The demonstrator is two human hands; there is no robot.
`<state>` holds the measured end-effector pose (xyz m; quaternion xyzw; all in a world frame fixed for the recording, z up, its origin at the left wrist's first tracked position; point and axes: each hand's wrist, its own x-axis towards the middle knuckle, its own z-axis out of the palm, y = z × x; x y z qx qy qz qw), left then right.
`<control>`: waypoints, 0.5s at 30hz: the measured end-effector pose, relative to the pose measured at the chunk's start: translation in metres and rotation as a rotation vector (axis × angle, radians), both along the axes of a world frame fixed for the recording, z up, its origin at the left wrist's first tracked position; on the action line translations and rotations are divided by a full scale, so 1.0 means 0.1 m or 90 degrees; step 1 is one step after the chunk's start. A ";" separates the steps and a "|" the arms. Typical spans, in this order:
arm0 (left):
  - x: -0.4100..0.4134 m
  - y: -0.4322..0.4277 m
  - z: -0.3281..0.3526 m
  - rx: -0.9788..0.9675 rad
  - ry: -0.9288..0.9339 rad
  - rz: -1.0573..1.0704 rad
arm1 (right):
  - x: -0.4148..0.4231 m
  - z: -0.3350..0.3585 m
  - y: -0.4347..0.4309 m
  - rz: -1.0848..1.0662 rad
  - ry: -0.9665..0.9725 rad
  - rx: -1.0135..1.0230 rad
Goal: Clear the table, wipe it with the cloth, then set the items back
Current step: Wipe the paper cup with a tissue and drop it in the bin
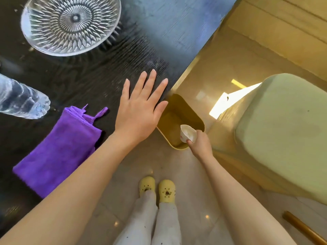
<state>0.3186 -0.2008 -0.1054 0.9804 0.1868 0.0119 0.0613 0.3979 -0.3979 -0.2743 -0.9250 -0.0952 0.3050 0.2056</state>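
Note:
My left hand (139, 110) lies flat with fingers spread on the dark ribbed table (99, 75) near its right edge. A folded purple cloth (58, 151) rests on the table just left of that hand. My right hand (200, 144) grips a small white cup (188, 133), tilted over the yellow bin (178, 121) on the floor beside the table. A cut-glass bowl (70, 23) stands at the far left of the table. A clear plastic water bottle (23, 101) lies at the left edge.
A pale green cushioned seat (283, 131) stands to the right of the bin. My legs and yellow slippers (157, 190) are on the tiled floor below. A wooden rod (302, 227) shows at the lower right.

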 end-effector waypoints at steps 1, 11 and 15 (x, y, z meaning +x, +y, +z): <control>0.01 -0.01 -0.02 -0.004 -0.003 0.001 | 0.03 -0.14 0.01 -0.002 0.013 0.001; 0.00 0.05 -0.23 0.007 -0.004 0.016 | 0.11 -1.07 0.35 -0.012 0.135 -0.034; 0.01 0.05 -0.33 -0.004 -0.011 0.015 | 0.12 -1.20 0.39 0.057 0.153 -0.072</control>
